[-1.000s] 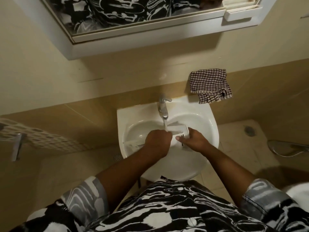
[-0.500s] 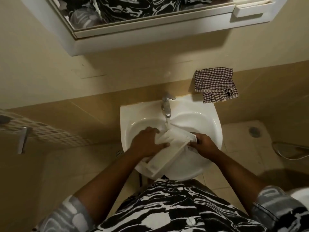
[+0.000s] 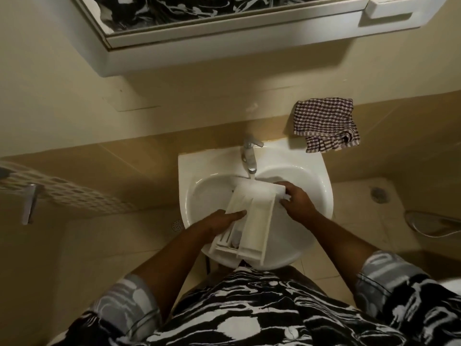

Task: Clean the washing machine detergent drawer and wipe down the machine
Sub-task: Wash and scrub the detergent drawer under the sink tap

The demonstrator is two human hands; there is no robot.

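The white detergent drawer (image 3: 257, 216) lies lengthways over the white washbasin (image 3: 316, 193), its front panel under the chrome tap (image 3: 249, 156), where water runs onto it. My right hand (image 3: 296, 201) grips the drawer's front panel at the far right end. My left hand (image 3: 224, 221) lies along the drawer's left side, fingers stretched into a compartment. The drawer's rear end, with small ribbed compartments, points toward me over the basin's near rim. The washing machine is not in view.
A checked cloth (image 3: 326, 123) hangs on the wall to the right above the basin. A mirrored cabinet (image 3: 224, 38) juts out overhead. A perforated rack (image 3: 62, 193) with a metal bracket is at left. A floor drain (image 3: 379, 194) lies at right.
The drawer has swung from crosswise in the basin to lengthways, rear end toward me. My left hand slid from its top to its left side; my right hand stayed on the front panel.
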